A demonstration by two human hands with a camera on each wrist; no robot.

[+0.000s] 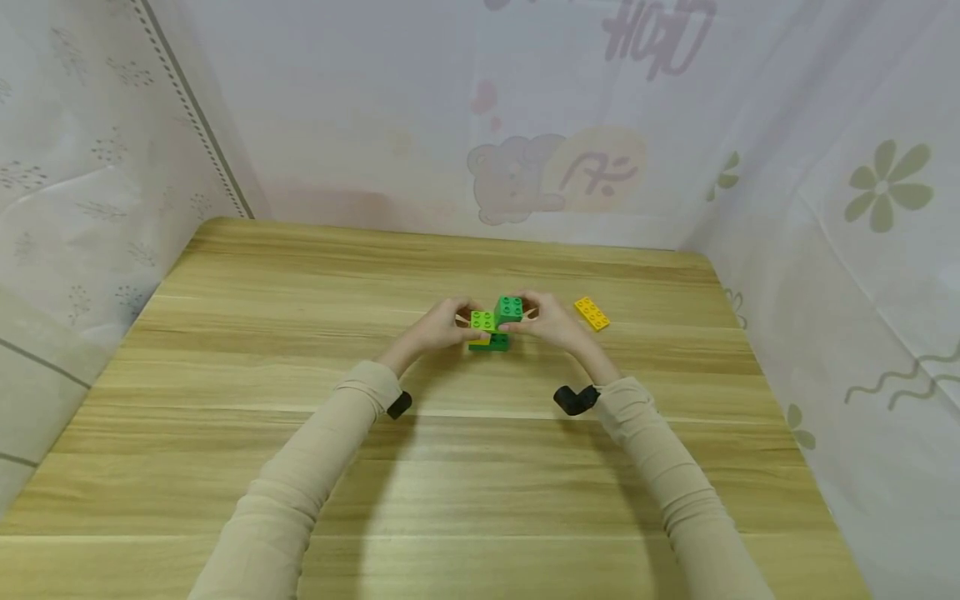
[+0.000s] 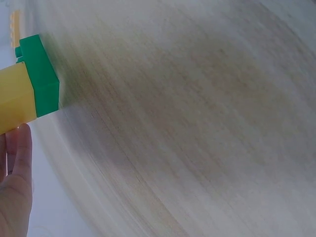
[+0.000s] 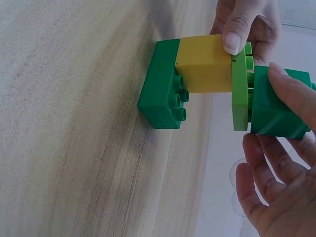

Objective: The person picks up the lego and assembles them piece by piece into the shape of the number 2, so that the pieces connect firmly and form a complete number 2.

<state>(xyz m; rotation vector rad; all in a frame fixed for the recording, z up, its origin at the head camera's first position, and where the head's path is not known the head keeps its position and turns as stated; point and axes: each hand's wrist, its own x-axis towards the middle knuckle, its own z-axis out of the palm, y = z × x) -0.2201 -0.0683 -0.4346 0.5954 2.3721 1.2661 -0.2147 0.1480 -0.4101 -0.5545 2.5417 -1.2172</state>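
Observation:
A small stack of toy building bricks stands on the table. At its bottom is a long green brick (image 3: pixel 160 84) with bare studs on one half. On its other half sits a yellow brick (image 3: pixel 203 64), topped by a thin lime plate (image 3: pixel 240 94) that overhangs. My left hand (image 1: pixel 442 323) grips the yellow brick, its thumb near the lime plate's edge. A square green brick (image 3: pixel 284 106) is pinched in my right hand (image 1: pixel 551 321), over the overhanging end of the plate. Studs show in the narrow gap between that brick and the plate.
A flat yellow plate (image 1: pixel 592 313) with studs lies on the wooden table (image 1: pixel 450 500), to the right of my right hand. Patterned cloth (image 1: pixel 360 108) hangs behind the table and along its sides.

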